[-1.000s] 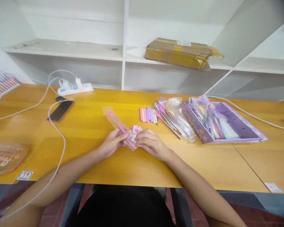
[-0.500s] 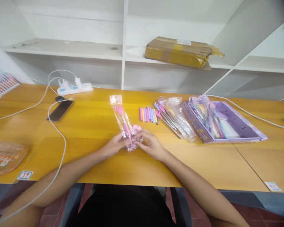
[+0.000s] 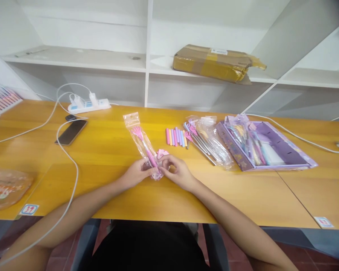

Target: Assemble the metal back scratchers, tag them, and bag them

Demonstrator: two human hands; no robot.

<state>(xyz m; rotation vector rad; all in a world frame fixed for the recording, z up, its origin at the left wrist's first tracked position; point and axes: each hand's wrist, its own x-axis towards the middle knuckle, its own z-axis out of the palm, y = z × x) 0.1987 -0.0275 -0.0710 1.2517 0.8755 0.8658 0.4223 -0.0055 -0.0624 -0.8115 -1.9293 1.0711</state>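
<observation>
A pink back scratcher (image 3: 147,148) with a hand-shaped head lies inside a clear plastic bag (image 3: 131,119), tilted with its head up and to the left. My left hand (image 3: 137,172) is closed on the bag near the scratcher's handle end. From the other side, the fingers of my right hand (image 3: 177,171) pinch the bag's lower end. A small pink piece (image 3: 162,153) shows just above my right fingers; what it is I cannot make out. Behind my right hand lie several short pastel handles (image 3: 175,137) in a row, beside loose metal scratcher rods (image 3: 203,143).
At the right stands an open purple box (image 3: 288,146) with bagged items inside. A phone (image 3: 72,131) and a white power strip (image 3: 89,106) with trailing cables are at the left. A taped carton (image 3: 211,62) sits on the shelf; an orange bag (image 3: 9,188) lies far left.
The bag's top, with the scratcher's head, has tipped further left. My left hand has shifted slightly left, while both hands keep hold of the lower end.
</observation>
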